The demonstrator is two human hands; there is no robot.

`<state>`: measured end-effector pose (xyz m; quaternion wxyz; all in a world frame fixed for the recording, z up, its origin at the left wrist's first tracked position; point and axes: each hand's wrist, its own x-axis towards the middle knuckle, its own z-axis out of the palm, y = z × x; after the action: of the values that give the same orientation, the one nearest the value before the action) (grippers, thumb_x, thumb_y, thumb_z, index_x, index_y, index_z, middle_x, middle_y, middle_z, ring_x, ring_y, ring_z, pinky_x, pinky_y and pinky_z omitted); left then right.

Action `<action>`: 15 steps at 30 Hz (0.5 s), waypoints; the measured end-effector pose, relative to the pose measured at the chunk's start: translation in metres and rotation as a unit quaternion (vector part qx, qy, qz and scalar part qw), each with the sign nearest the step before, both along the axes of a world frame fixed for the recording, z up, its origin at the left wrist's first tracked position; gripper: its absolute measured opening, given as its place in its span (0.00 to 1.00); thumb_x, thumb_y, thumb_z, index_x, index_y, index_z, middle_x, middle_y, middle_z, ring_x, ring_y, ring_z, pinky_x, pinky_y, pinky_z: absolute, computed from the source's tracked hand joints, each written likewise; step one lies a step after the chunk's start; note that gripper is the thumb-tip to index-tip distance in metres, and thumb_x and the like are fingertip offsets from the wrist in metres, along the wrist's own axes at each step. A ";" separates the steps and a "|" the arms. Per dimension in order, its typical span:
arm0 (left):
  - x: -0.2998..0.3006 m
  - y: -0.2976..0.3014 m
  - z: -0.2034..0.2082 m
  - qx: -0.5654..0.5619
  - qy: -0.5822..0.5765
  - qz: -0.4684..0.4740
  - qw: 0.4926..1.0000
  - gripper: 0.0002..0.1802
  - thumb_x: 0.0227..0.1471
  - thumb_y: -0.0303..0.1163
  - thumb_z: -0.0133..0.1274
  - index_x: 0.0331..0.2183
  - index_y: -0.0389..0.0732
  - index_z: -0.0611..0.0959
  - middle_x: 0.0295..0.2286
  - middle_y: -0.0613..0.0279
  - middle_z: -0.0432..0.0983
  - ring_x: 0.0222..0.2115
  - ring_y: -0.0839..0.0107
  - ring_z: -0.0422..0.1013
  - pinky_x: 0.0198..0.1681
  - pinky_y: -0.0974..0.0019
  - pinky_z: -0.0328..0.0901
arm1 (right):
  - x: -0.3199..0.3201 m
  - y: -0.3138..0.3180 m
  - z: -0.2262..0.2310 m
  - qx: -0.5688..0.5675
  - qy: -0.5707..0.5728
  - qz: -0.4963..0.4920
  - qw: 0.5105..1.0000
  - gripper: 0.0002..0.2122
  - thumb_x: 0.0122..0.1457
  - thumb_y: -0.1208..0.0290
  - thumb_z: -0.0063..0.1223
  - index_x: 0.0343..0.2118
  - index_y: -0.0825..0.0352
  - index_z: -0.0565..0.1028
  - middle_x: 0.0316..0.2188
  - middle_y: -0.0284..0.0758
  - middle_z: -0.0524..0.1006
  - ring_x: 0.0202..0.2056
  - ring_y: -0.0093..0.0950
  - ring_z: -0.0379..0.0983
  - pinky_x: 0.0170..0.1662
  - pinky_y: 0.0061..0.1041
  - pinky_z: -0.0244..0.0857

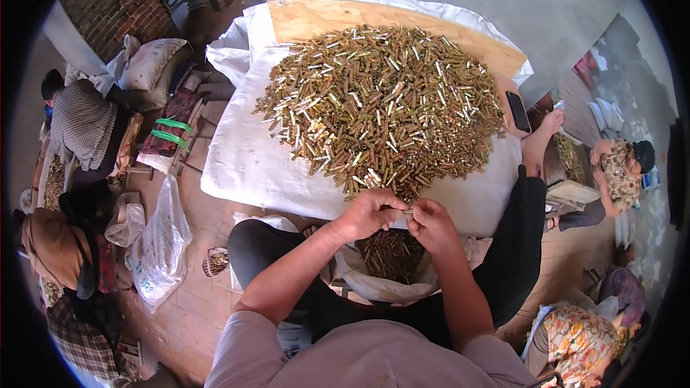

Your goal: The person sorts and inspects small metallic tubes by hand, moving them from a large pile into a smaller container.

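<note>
the left hand (370, 215) and the right hand (433, 224) are meeting just below the centre of the frame, fingers bent inward, and both are pinching at 1 small brass-coloured tube (408, 211). the tube is lying between their fingertips, its long axis appearing to run roughly left to right, though the fingers are partly hiding it. neither hand is clearly nearer to it. the pile (388, 100) is spreading above them across the upper middle of the frame, its lower edge reaching close to the left hand. the sack (388, 289) is sitting below them, between the legs (521, 223), its mouth facing up and showing darker pieces (388, 255) inside.

1 tube is showing between the hands; those in the pile are lying at many angles, too many to count, as are the pieces. 1 bench (244, 162) is carrying the pile, 1 board (338, 18) is lining its far edge, and 1 phone (517, 111) is resting at its right. 1 basket (215, 262) is standing left of the legs, with 1 clear bag (162, 251) beyond it.
</note>
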<state>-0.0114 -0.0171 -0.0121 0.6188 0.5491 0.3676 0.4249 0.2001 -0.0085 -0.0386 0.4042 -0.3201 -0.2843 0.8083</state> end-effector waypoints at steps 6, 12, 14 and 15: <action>-0.017 0.014 -0.004 0.148 0.132 0.060 0.978 0.07 0.51 0.27 0.60 0.33 0.34 0.84 0.28 0.54 0.77 0.29 0.61 0.74 0.34 0.63 0.71 | 0.002 0.000 0.023 0.058 -0.092 0.018 0.994 0.04 0.59 0.74 0.57 0.32 0.68 0.76 0.22 0.33 0.77 0.22 0.21 0.71 0.23 0.19 0.64; -0.061 0.026 -0.005 0.140 0.595 0.199 0.766 0.05 0.47 0.23 0.53 0.31 0.36 0.80 0.33 0.47 0.77 0.34 0.52 0.76 0.37 0.55 0.72 | 0.007 0.004 0.033 0.139 -0.338 0.231 0.902 0.04 0.57 0.73 0.58 0.30 0.67 0.78 0.22 0.29 0.77 0.22 0.16 0.70 0.24 0.17 0.63; -0.064 0.027 -0.017 0.144 0.609 0.192 0.756 0.06 0.47 0.24 0.53 0.31 0.36 0.79 0.33 0.46 0.77 0.33 0.49 0.76 0.37 0.53 0.72 | 0.012 0.010 0.018 0.173 -0.359 0.193 0.896 0.04 0.55 0.74 0.60 0.31 0.69 0.79 0.22 0.30 0.78 0.22 0.18 0.71 0.27 0.20 0.65; -0.063 0.028 -0.019 0.150 0.623 0.185 0.745 0.06 0.47 0.25 0.53 0.31 0.36 0.78 0.33 0.46 0.76 0.32 0.47 0.76 0.36 0.52 0.72 | 0.016 0.013 0.008 0.261 -0.422 0.096 0.863 0.05 0.54 0.75 0.61 0.31 0.70 0.79 0.22 0.31 0.78 0.23 0.18 0.71 0.28 0.22 0.66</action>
<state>-0.0739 0.0110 -0.0307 0.0709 0.6989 0.6970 0.1440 0.2165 0.0047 -0.0305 0.2352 -0.4843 -0.6578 0.5267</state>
